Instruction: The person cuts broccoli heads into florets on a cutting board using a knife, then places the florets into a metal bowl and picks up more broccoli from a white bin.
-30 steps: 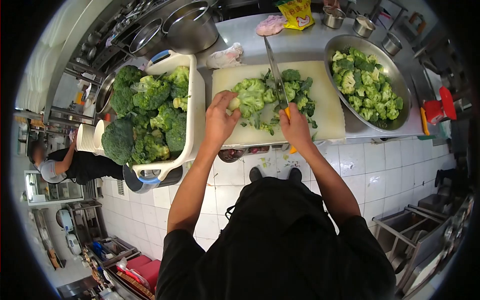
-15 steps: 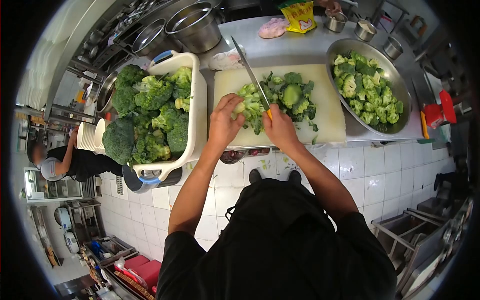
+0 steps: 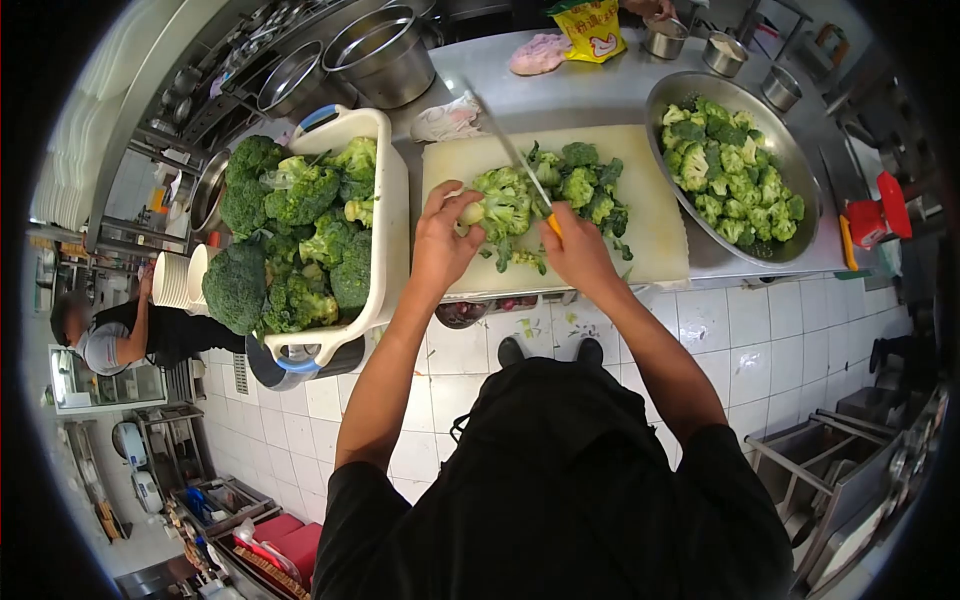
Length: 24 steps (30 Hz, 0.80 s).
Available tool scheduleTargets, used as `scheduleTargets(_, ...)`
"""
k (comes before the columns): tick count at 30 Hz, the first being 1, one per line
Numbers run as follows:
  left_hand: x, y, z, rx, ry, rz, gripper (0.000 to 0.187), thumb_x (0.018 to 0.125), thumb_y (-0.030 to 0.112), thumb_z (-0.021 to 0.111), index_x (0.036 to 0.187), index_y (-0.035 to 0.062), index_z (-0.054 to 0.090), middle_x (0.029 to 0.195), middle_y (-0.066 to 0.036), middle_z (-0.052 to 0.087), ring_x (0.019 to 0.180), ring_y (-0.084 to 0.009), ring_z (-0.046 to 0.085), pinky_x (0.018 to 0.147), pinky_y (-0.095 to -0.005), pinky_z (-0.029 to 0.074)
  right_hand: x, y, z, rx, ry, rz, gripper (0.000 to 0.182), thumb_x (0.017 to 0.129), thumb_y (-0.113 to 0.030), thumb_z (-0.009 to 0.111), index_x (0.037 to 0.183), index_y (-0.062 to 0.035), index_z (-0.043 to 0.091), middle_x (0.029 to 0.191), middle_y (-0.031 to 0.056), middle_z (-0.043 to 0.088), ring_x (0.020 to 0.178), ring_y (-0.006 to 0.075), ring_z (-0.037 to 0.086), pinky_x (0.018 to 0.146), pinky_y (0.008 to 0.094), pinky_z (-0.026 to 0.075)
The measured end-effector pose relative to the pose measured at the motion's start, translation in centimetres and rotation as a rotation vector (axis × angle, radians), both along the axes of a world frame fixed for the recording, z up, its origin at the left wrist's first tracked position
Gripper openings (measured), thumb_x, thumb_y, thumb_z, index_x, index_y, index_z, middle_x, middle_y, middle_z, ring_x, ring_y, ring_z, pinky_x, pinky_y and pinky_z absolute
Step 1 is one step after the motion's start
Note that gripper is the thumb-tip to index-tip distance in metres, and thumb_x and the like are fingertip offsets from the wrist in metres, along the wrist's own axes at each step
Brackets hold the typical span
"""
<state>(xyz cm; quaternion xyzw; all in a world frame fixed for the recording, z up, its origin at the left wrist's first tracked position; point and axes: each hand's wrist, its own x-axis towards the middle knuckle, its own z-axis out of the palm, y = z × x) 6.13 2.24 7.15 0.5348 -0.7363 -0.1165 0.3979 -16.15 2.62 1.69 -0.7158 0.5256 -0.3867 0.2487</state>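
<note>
My left hand (image 3: 445, 240) has its fingers closed on the stem end of a broccoli head (image 3: 503, 203), which lies on its side over the white cutting board (image 3: 655, 235). In my right hand (image 3: 582, 255) is a knife (image 3: 512, 152), gripped by its yellow handle. Its long blade points up and to the left, passing across the right side of the head in this view. Just right of the blade, cut broccoli and leaves (image 3: 592, 190) lie in a heap on the board. Small green scraps are scattered near the board's front edge.
Left of the board stands a white basket (image 3: 392, 210) heaped with whole broccoli. A steel bowl (image 3: 795, 150) of florets sits to the right. Behind are a cloth (image 3: 446, 119), a yellow bag (image 3: 590, 32) and small steel cups. Another person (image 3: 125, 335) stands far left.
The broccoli head in my left hand has turned and shows more of its florets. The knife has shifted slightly down and right with my right hand. The view has moved a little.
</note>
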Motion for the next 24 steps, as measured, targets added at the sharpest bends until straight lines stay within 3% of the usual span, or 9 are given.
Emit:
scheduleTargets(4, -1.3, 0.5, 0.3, 0.086, 0.024, 0.222, 0.029, 0.081, 0.006, 0.077, 0.110, 0.0069, 0.074, 0.112, -0.014, 0.065, 0.077, -0.0265, 0.067, 0.070, -0.0350, 0.055, -0.7, 0.2, 0.2, 0.184, -0.082, -0.093, 0.028, 0.097, -0.020, 0.062, 0.112, 0.0014, 0.052, 0.079, 0.0256, 0.067, 0.075, 0.0471, 0.066, 0.064, 0.0542, 0.050)
scheduleTargets(6, -1.2, -0.2, -0.3, 0.052, -0.022, 0.271, 0.026, 0.082, 0.008, 0.079, 0.107, 0.0066, 0.075, 0.109, -0.012, 0.065, 0.074, -0.0252, 0.066, 0.069, -0.0349, 0.055, -0.9, 0.5, 0.3, 0.145, -0.083, -0.093, 0.028, 0.097, -0.020, 0.062, 0.113, 0.0008, 0.052, 0.076, 0.0250, 0.066, 0.073, 0.0476, 0.065, 0.063, 0.0539, 0.050)
scheduleTargets(9, -1.2, -0.1, 0.2, 0.169, 0.142, 0.168, 0.025, 0.079, 0.006, 0.080, 0.104, 0.0055, 0.075, 0.112, -0.013, 0.065, 0.079, -0.0253, 0.066, 0.069, -0.0352, 0.055, -1.3, 1.3, 1.2, 0.092, -0.118, -0.035, 0.026, 0.097, -0.019, 0.062, 0.112, 0.0001, 0.052, 0.073, 0.0246, 0.066, 0.071, 0.0478, 0.065, 0.062, 0.0542, 0.049)
scheduleTargets(15, -1.1, 2.7, -0.7, 0.064, 0.041, 0.012, 0.026, 0.076, 0.000, 0.079, 0.101, 0.0032, 0.074, 0.120, -0.013, 0.065, 0.093, -0.0261, 0.067, 0.071, -0.0369, 0.056, -1.2, 3.0, 3.5, 0.148, -0.087, 0.085, 0.022, 0.097, -0.017, 0.062, 0.106, -0.0008, 0.050, 0.073, 0.0248, 0.065, 0.072, 0.0471, 0.065, 0.062, 0.0547, 0.049)
scheduleTargets(24, -0.9, 3.1, -0.8, 0.079, 0.054, 0.005, 0.024, 0.077, -0.001, 0.079, 0.100, 0.0015, 0.075, 0.120, -0.013, 0.066, 0.103, -0.0253, 0.070, 0.079, -0.0340, 0.057, 0.5, 2.7, 3.2, 0.016, -0.072, 0.057, 0.020, 0.098, -0.015, 0.060, 0.105, -0.0001, 0.048, 0.074, 0.0244, 0.065, 0.072, 0.0478, 0.065, 0.064, 0.0561, 0.050)
